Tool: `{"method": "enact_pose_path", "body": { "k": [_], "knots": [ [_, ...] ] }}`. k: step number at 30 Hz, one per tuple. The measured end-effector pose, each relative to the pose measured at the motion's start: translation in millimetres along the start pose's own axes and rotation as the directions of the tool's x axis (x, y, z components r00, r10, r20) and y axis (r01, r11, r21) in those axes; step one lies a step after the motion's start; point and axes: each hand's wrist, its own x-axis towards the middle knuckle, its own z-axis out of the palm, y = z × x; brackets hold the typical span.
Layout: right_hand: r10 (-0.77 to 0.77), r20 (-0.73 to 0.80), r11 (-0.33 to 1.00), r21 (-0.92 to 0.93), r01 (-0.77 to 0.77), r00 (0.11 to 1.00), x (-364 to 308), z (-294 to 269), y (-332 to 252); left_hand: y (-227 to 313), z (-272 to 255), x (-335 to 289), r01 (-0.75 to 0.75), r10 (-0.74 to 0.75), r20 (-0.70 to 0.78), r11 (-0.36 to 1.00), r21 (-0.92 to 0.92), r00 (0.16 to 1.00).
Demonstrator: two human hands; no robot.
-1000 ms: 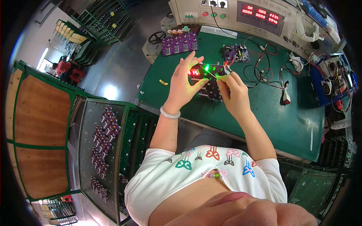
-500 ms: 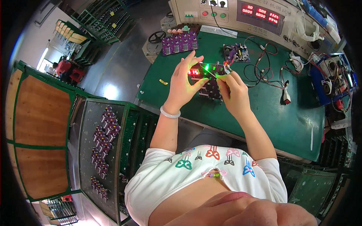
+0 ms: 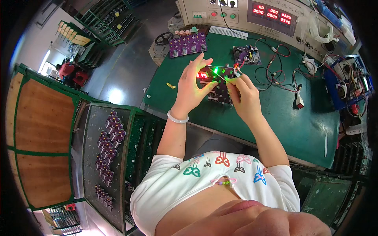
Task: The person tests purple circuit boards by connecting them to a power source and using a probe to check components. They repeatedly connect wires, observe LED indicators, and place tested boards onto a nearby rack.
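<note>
A purple circuit board (image 3: 220, 93) with a lit red digit display and glowing green lights is held up over the green bench. My left hand (image 3: 189, 88) grips its left side, fingers at the far edge and thumb across the front. Between the fingertips of my right hand (image 3: 245, 96) is a thin, light-coloured rod (image 3: 220, 76), its tip at the board's face near the brightest green light. What kind of tool the rod is, I cannot make out. Wires with a connector (image 3: 237, 67) meet the board's far right corner, just beyond my right fingers.
A purple panel of boards (image 3: 188, 45) lies far left on the green mat (image 3: 275, 122). Behind the hands sits another circuit board (image 3: 247, 55), with loose cables to its right. A test console (image 3: 252, 17) spans the back. At left, a rack shelf (image 3: 88, 149) carries several boards.
Both hands, the board and the rod keep almost the same place. Some red digits on the console's readout have changed.
</note>
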Motion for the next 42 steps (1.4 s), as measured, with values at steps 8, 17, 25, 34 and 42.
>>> {"method": "enact_pose_path", "body": {
  "k": [8,17,25,34,42],
  "knots": [
    [0.022,0.008,1.000,-0.003,-0.022,1.000,-0.3,0.0,-0.4,0.6,-0.7,-0.1,-0.002,0.002,0.003,1.000,0.001,1.000],
    [0.001,0.000,1.000,-0.015,-0.001,1.000,0.4,-0.9,-1.2,0.2,-1.0,0.2,-0.015,0.015,0.000,1.000,0.020,1.000],
    [0.005,0.005,1.000,-0.001,-0.005,1.000,-0.2,-0.3,-0.9,1.2,-0.5,-1.1,0.029,-0.029,-0.003,0.999,-0.041,1.000],
    [0.022,0.006,1.000,-0.022,-0.021,1.000,-0.4,0.1,-3.0,3.0,-1.8,-1.0,0.014,-0.014,0.000,1.000,-0.004,1.000],
    [-0.009,-0.025,1.000,-0.029,0.008,1.000,-2.7,3.2,-0.7,0.2,-1.6,-0.4,-0.031,0.031,0.003,0.999,0.044,1.000]
  ]
}}
